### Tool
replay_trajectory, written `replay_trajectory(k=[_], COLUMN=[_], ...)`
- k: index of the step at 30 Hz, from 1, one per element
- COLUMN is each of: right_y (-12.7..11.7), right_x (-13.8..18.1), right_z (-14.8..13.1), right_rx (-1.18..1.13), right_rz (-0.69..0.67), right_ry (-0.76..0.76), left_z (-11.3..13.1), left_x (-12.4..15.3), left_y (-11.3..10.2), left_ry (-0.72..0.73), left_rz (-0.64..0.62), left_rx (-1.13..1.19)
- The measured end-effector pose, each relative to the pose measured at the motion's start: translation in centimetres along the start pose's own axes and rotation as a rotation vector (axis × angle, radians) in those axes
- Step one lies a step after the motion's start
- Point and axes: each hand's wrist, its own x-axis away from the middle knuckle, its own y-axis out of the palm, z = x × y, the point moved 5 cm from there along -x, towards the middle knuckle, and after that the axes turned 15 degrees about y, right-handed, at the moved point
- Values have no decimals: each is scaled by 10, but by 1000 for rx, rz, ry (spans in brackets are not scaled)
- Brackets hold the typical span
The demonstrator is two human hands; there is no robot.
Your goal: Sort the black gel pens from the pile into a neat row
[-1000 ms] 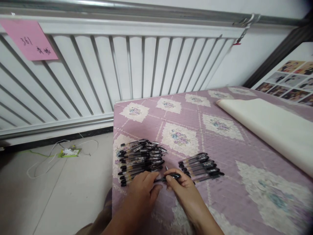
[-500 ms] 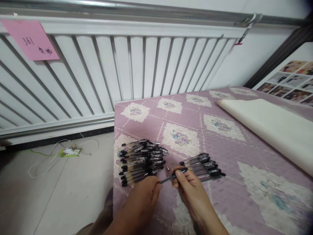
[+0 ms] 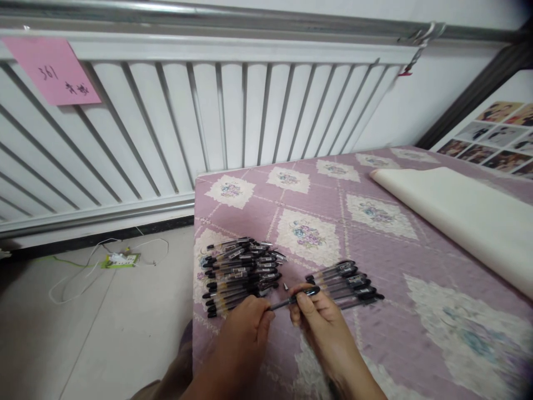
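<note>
A large pile of black-ended clear plastic pens [image 3: 245,272] lies on a mauve quilted cloth [image 3: 233,222] with cream, flower-printed patches. Just to the right of the near end of this pile, a slim pen [image 3: 282,304] with a greyish barrel and a glossy black end is held in the air between the two bare hands. The left hand [image 3: 245,325], at the pile's near edge, has its fingers closed on the barrel's left end, which they hide. The right hand [image 3: 320,319], farther right of the pile, pinches the black end between thumb and bent fingers. A small silvery pointed tip [image 3: 286,286] shows between the pile and the right fingers; whether they grip it cannot be told. Well to the right of the pile lies a smaller row of similar black-ended pens [image 3: 350,283], slanted side by side, and farther right again a folded cream sheet [image 3: 462,214]. Beyond the pile stands a white ribbed radiator [image 3: 254,111]; left of the pile, on the pale tiled floor [image 3: 125,322], sits a white-and-green power strip [image 3: 120,260].
</note>
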Motion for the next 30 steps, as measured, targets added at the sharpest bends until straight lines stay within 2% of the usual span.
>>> replay_trajectory(k=[10, 13, 18, 23, 27, 30], right_y=[1, 2, -5, -38, -82, -113], right_x=[0, 3, 7, 9, 16, 21], right_z=[8, 8, 2, -14, -29, -33], right_rx=[-117, -140, -156, -208, -26, 126], right_rz=[-11, 26, 112, 242, 502, 592], right_ry=[30, 49, 58, -13, -101, -113], left_z=[5, 5, 14, 19, 18, 18], left_x=[0, -2, -3, -2, -2, -2], left_y=[4, 7, 13, 10, 11, 15], left_ry=[102, 102, 181, 208, 232, 261], left_rz=[66, 31, -82, -61, -25, -15], left_rx=[-134, -138, -107, -81, -78, -91])
